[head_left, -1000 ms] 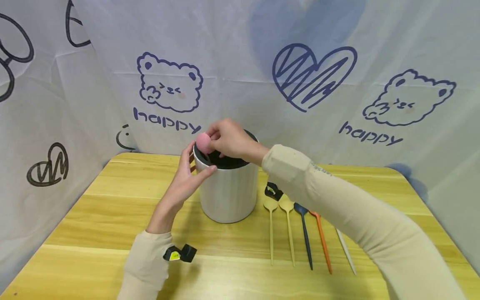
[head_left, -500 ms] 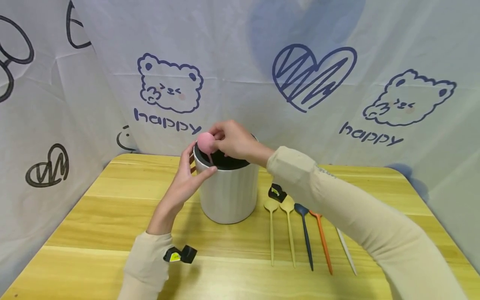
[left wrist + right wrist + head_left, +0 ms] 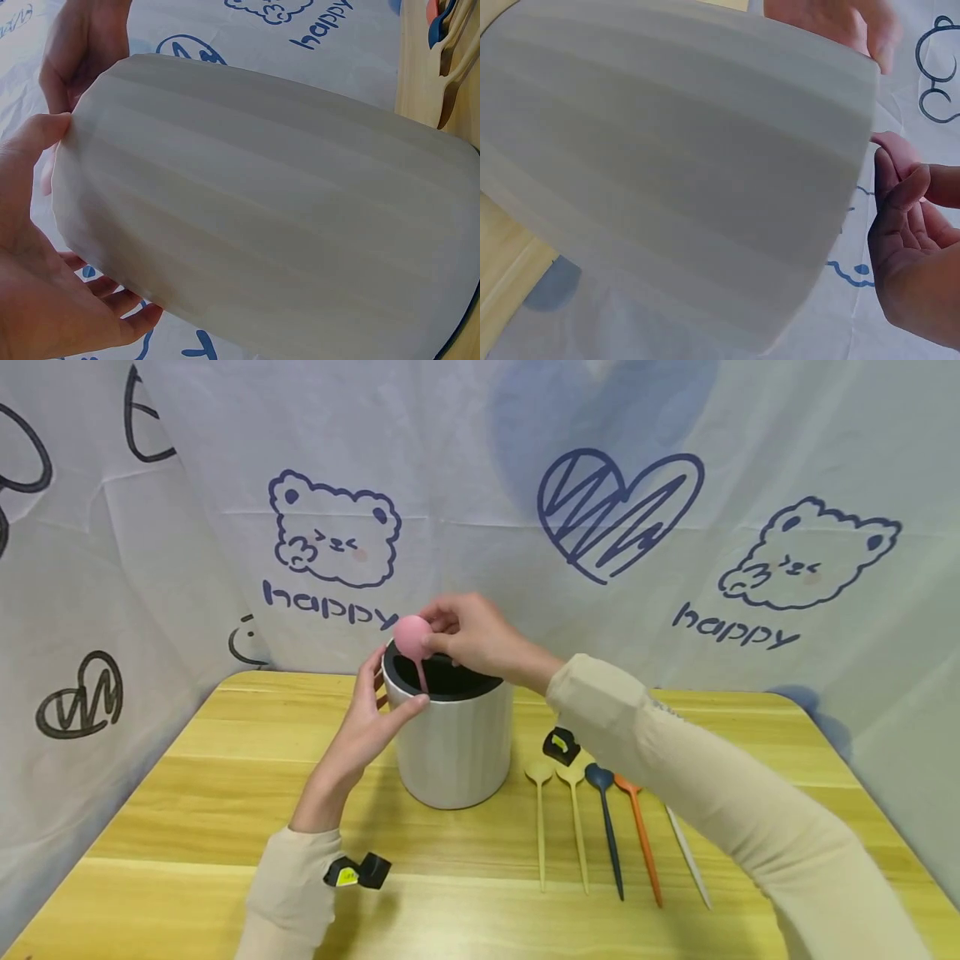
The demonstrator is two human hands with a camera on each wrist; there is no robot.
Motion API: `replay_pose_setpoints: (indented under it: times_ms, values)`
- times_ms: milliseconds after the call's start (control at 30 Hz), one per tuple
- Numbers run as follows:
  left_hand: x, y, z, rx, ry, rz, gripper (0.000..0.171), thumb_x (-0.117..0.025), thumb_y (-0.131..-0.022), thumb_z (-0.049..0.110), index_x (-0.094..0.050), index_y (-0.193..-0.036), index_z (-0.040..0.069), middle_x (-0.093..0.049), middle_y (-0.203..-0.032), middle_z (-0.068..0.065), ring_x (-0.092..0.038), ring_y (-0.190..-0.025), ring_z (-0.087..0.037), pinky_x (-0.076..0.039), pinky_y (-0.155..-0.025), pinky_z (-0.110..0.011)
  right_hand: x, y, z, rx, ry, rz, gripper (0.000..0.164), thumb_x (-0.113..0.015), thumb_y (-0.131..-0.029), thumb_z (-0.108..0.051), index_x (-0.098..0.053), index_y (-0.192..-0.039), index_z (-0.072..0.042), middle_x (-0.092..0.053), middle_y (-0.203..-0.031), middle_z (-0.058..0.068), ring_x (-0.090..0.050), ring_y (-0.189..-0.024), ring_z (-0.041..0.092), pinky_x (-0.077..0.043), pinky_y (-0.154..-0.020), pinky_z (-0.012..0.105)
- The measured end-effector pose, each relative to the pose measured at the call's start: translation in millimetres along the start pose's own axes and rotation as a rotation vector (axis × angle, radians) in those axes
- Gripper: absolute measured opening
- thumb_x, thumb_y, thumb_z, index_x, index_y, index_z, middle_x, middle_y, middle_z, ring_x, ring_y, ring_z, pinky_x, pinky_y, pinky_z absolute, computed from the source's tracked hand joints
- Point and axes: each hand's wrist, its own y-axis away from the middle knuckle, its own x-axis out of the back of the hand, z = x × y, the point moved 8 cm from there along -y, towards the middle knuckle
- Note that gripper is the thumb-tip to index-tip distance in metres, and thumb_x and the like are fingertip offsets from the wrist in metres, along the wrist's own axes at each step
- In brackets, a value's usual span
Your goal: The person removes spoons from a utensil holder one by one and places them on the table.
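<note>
A pink spoon (image 3: 412, 637) stands head up at the left inside of a white ribbed bin (image 3: 456, 760) with a dark rim, its thin handle running down to the opening. My right hand (image 3: 480, 635) pinches the round head of the spoon between thumb and fingers, seen also in the right wrist view, where the pink spoon (image 3: 900, 154) is partly covered by the fingers. My left hand (image 3: 367, 718) holds the bin at its upper left, thumb at the front rim and fingers round the side. The lower end of the handle is hidden in the bin.
Right of the bin, a row of spoons lies on the wooden table: two yellow spoons (image 3: 541, 827), a dark blue spoon (image 3: 609, 827), an orange spoon (image 3: 642, 835) and a white spoon (image 3: 690, 860). The right sleeve (image 3: 712, 793) passes over some of their heads. A printed cloth (image 3: 480, 468) hangs behind.
The right hand has raised the pink spoon a little, so more of its handle shows above the opening. The left hand keeps its hold on the bin.
</note>
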Motion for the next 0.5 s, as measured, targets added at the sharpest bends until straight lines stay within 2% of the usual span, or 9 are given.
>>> replay_pose_setpoints:
  times_ms: [267,500]
  values:
    - [0.1,-0.9,-0.9,-0.001,-0.001,0.0,0.087,-0.063,-0.091,0.026,-0.006,-0.154,0.01,-0.009,-0.158,-0.008,-0.013,-0.142,-0.028,-0.015,-0.113,-0.051,4.6,6.1,-1.3,0.071,-0.045,0.019,0.027,-0.066,-0.091,-0.006,-0.066,-0.117,0.002,-0.069,-0.098,0.012,-0.064,-0.082,0.022,-0.053,-0.061,0.03]
    - [1.2,-1.6,-0.6,0.011,-0.008,0.006,0.087,-0.063,-0.09,0.028,-0.005,-0.155,0.012,-0.009,-0.158,-0.008,-0.013,-0.142,-0.029,-0.015,-0.113,-0.051,30.4,10.2,-12.0,0.076,-0.115,0.093,0.031,-0.065,-0.091,-0.006,-0.063,-0.122,0.001,-0.068,-0.101,0.012,-0.065,-0.089,0.025,-0.054,-0.068,0.037]
